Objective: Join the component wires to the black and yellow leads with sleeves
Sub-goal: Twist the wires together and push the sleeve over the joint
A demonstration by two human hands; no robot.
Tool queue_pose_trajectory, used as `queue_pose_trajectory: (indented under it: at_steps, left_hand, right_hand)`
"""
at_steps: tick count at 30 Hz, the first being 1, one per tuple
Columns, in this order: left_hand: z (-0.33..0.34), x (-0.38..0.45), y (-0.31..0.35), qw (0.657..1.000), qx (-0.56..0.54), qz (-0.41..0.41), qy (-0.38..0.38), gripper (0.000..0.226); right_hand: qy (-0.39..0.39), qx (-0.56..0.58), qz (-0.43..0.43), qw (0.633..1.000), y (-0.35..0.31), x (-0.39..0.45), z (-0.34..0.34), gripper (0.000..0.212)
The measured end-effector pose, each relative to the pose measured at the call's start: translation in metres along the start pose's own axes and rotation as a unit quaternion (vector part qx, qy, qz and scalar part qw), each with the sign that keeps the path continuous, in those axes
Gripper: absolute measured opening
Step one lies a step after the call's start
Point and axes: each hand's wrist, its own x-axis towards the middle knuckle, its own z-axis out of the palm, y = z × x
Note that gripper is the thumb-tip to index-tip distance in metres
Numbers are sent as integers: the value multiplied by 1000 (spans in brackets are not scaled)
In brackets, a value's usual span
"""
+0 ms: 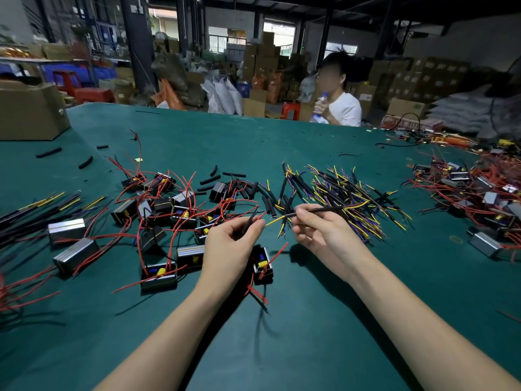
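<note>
Just behind a component (263, 266) on the bench (324, 320), its wire (251, 222) is pinched by left hand (229, 244) fingers; a lead (324, 210) is pinched by right hand (318, 231) fingers.

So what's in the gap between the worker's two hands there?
In the head view, only the yellow tip of the lead pinched by the right hand bridges it, pointing at the left hand, with green table beneath.

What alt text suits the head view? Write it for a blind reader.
Over a green table, the left hand pinches a red wire while the right hand pinches a black and yellow lead. Piles of small black boxes and leads lie beyond.
</note>
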Motion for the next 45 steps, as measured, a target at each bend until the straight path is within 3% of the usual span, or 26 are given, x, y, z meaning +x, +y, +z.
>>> queue_pose_trajectory:
  at_steps: [5, 16, 18, 21, 22, 24, 26, 28, 35, 39, 45]
  left_hand:
    - [-3, -1, -2, 1000, 17, 17, -15, 34]
    - [-1, 1, -2, 999, 9, 8, -46, 33]
    - [0, 2, -4, 1000, 6, 3, -24, 22]
    - [0, 3, -4, 1000, 6, 0, -8, 18]
    - [0, 3, -4, 1000, 7, 3, -8, 18]
    - [0, 2, -4, 1000, 11, 12, -7, 20]
    - [0, 1, -3, 1000, 11, 26, -11, 21]
    - [0, -1, -2, 999, 12, 41, -25, 21]
    - [0, -2, -2, 997, -8, 56, -47, 7]
    - [0, 0, -4, 998, -7, 45, -51, 7]
    - [1, 0, -5, 999, 2, 15, -50, 12]
  right_hand:
    - [-53, -2, 9, 999, 4, -5, 5, 18]
    - [-61, 25, 27, 997, 3, -4, 1, 22]
    - [-75, -24, 68, 995, -1, -5, 1, 25]
    - [-86, -187, 142, 968, -16, -12, 0, 37]
    - [-80, -236, 129, 960, -21, -14, 1, 42]
    - [-44, -297, 10, 954, -28, -18, 5, 40]
    - [-4, -360, -148, 921, -26, -19, 9, 24]
    - [2, -421, -211, 882, -19, -20, 15, 9]
    - [-16, -413, -213, 885, 1, -19, 19, 10]
    - [-34, -360, -189, 913, 4, -17, 17, 13]
    - [14, -296, -199, 934, 14, -15, 20, 16]
